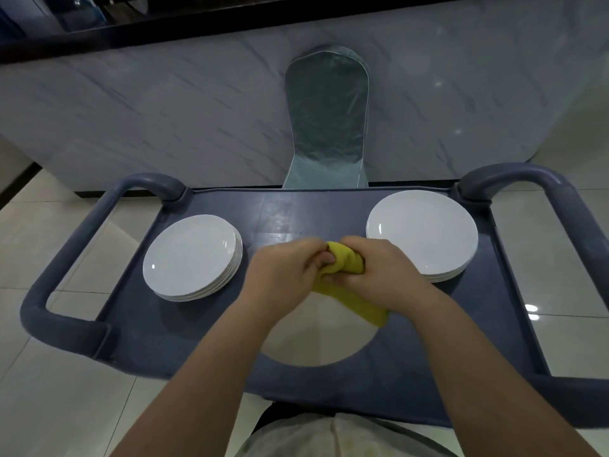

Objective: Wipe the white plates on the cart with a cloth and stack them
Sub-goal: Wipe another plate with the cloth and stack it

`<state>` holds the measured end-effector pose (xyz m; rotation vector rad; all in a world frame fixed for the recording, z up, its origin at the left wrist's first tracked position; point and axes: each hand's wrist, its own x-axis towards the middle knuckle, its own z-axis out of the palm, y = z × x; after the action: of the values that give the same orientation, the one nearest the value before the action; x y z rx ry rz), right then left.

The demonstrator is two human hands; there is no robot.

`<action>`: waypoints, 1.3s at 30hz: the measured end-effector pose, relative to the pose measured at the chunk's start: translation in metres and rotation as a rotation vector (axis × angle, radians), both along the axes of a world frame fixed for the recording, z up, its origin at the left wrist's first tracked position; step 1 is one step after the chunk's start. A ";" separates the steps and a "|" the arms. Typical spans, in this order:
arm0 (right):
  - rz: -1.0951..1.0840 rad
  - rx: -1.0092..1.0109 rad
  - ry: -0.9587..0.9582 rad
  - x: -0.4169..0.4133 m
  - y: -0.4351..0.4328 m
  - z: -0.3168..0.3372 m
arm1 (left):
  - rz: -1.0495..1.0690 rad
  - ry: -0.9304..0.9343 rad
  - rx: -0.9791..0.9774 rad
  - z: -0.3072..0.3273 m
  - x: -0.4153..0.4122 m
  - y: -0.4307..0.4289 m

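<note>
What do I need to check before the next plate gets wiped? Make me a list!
1. Cloth held: ok, the left hand and right hand both grip the yellow cloth.
2. Something to wipe: ok, one plate lies under the hands.
3. Neat left stack: ok.
4. Neat right stack: ok, only slightly stepped.
5. Cloth clean enough: cannot tell.

Left hand (286,268), right hand (379,272) gripping yellow cloth (346,262) (bunched), above cart (329,212)
</note>
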<state>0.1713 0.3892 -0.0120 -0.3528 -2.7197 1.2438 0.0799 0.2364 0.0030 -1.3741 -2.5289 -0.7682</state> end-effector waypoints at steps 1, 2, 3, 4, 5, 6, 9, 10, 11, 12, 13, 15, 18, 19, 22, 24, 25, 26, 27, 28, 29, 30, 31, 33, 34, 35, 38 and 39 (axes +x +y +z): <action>-0.040 -0.112 0.031 0.000 0.000 -0.001 | 0.060 -0.103 0.056 -0.002 -0.003 -0.004; -0.097 -0.274 0.048 0.002 0.002 -0.003 | 0.142 -0.200 0.142 -0.003 -0.006 -0.011; -0.151 -0.436 0.043 0.005 0.005 -0.006 | 0.236 -0.269 0.256 -0.006 -0.010 -0.019; -0.188 -0.545 0.015 0.008 0.008 -0.010 | 0.328 -0.312 0.378 -0.007 -0.014 -0.026; -0.202 -0.567 -0.015 0.011 0.010 -0.014 | 0.403 -0.333 0.466 -0.009 -0.015 -0.030; -0.201 -0.536 -0.035 0.012 0.011 -0.016 | 0.436 -0.335 0.501 -0.009 -0.015 -0.032; -0.101 -0.226 -0.043 0.004 0.007 -0.010 | 0.259 -0.151 0.282 -0.010 -0.005 -0.025; -0.023 -0.095 -0.067 0.001 0.003 -0.006 | 0.168 -0.054 0.164 -0.011 -0.002 -0.022; 0.035 -0.007 -0.079 -0.002 -0.001 -0.003 | 0.090 0.024 0.091 -0.012 -0.003 -0.021; 0.052 0.009 -0.071 -0.003 -0.003 -0.004 | 0.050 0.050 0.069 -0.012 -0.005 -0.020; 0.025 -0.068 -0.048 -0.002 -0.005 -0.005 | 0.063 0.013 0.089 -0.009 -0.010 -0.021; -0.105 -0.370 -0.016 0.002 -0.002 -0.010 | 0.187 -0.176 0.289 0.000 -0.020 -0.028; -0.166 -0.446 0.002 0.008 0.006 -0.014 | 0.313 -0.214 0.493 0.001 -0.024 -0.031; -0.130 -0.350 0.009 0.007 0.009 -0.011 | 0.268 -0.158 0.430 0.003 -0.021 -0.028; 0.092 0.030 -0.022 -0.007 0.004 0.007 | -0.006 0.175 0.150 -0.004 -0.014 -0.015; 0.077 0.024 0.018 -0.016 0.006 0.016 | 0.003 0.178 0.216 -0.004 -0.024 -0.012; -0.010 -0.096 0.068 -0.018 0.009 0.020 | 0.096 0.080 0.326 -0.003 -0.028 -0.014; -0.131 -0.276 0.133 -0.017 0.011 0.021 | 0.244 -0.056 0.482 -0.002 -0.031 -0.016; -0.257 -0.486 0.204 -0.016 0.010 0.016 | 0.433 -0.225 0.661 -0.005 -0.032 -0.017; -0.375 -0.663 0.263 -0.014 0.005 0.009 | 0.639 -0.417 0.829 -0.009 -0.029 -0.015; -0.479 -0.781 0.303 -0.012 -0.007 -0.002 | 0.821 -0.624 0.967 -0.016 -0.023 -0.010; -0.574 -0.875 0.325 -0.011 -0.023 -0.013 | 0.926 -0.822 1.080 -0.024 -0.012 -0.001; -0.672 -0.953 0.333 -0.011 -0.040 -0.023 | 0.970 -0.986 1.164 -0.033 -0.001 0.007; -0.817 -1.052 0.330 -0.009 -0.060 -0.035 | 0.976 -1.240 1.226 -0.054 0.013 0.015; -0.836 -1.053 0.315 -0.009 -0.059 -0.039 | 0.931 -1.360 1.227 -0.060 0.017 0.012; -0.820 -1.016 0.301 -0.007 -0.052 -0.040 | 0.851 -1.447 1.201 -0.062 0.018 0.004; -0.653 -0.890 0.273 0.004 -0.014 -0.033 | 0.612 -1.221 0.915 -0.059 0.005 -0.027; -0.590 -0.859 0.253 0.008 -0.004 -0.030 | 0.559 -1.029 0.821 -0.054 -0.002 -0.035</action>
<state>0.1792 0.3854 -0.0417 -0.9086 -1.5538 1.9750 0.0784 0.2011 -0.0508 0.0725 -2.3442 -2.3773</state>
